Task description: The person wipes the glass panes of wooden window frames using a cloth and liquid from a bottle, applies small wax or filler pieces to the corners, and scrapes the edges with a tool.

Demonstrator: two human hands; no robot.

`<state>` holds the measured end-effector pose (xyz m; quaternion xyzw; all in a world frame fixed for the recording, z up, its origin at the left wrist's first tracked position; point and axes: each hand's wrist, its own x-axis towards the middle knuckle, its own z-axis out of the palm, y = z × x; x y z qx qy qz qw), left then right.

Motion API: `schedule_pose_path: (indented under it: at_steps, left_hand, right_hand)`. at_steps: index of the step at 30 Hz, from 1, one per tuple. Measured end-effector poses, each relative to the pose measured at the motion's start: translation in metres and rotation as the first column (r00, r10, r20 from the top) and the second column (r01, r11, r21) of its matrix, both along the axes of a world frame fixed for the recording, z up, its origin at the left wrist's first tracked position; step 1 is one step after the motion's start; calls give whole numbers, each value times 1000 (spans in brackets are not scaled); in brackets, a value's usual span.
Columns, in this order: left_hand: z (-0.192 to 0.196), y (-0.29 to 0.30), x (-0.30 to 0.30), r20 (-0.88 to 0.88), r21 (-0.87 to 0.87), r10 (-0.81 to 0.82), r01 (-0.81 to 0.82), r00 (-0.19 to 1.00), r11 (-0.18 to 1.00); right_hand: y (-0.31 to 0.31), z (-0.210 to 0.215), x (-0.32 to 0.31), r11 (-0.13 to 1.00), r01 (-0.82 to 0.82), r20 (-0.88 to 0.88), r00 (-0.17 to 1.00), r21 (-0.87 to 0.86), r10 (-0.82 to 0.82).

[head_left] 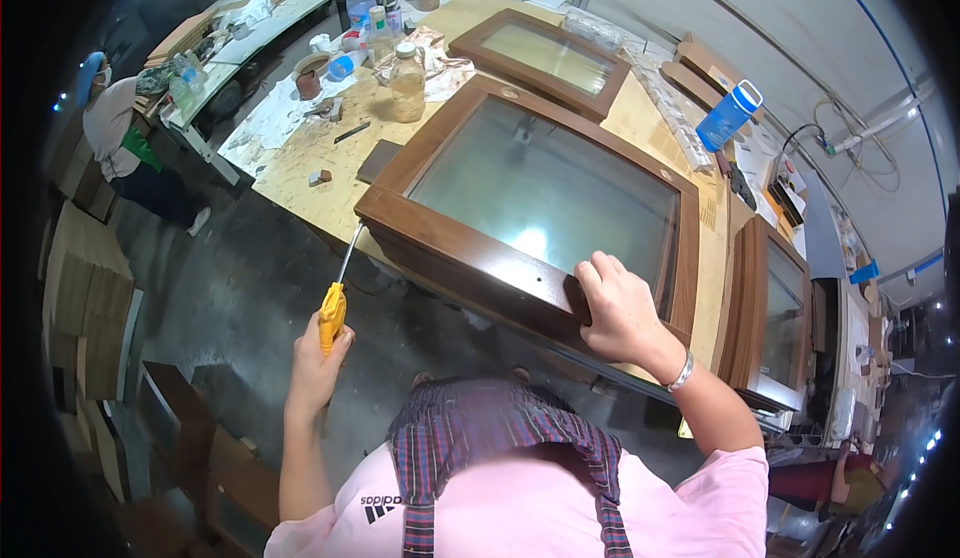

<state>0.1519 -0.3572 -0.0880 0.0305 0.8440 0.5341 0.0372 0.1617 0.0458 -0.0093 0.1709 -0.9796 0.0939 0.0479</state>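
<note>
In front of me on the workbench lies a brown wooden cabinet door [470, 251] with a glass pane [545, 178]. My left hand [318, 366] is closed around a yellow tool [333, 316] with a long thin metal shaft. The shaft's tip is close to the door's near left corner; whether they touch, I cannot tell. My right hand [622, 310], with a silver bracelet at the wrist, is curled closed at the door's near edge, right of middle. What its fingers hold, if anything, is hidden.
A second glazed frame [545, 56] lies behind, and more frames [765, 308] stand at right. Bottles, including a clear jar [407, 85], and a brown cup [306, 80] crowd the bench's far left. A blue jug [728, 118] stands at right. Another person [125, 138] stands far left.
</note>
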Motion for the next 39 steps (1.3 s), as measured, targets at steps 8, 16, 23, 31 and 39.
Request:
schedule_pose_path:
  at_steps: [8,16,23,31,39]
  left_hand:
    - [0,-19,-8,-13,-94,167,-167,986,981]
    - [12,-32,-42,-55,-104,334,-338,941,935]
    - [8,-79,-128,-53,-200,445,-446,894,872]
    - [-26,-171,-359,-74,-673,406,-346,911,654]
    - [-78,-205,-547,-15,-855,455,-247,890,456]
  right_hand:
    - [5,-17,2,996,-38,-50,998,-78,34]
    - [16,-25,-2,994,-57,16,998,-92,59]
    - [-3,-19,-11,994,38,103,994,-98,-28]
    - [-54,-11,-13,879,478,106,873,5,-475]
    - [-77,-52,-14,654,735,-106,676,180,-730]
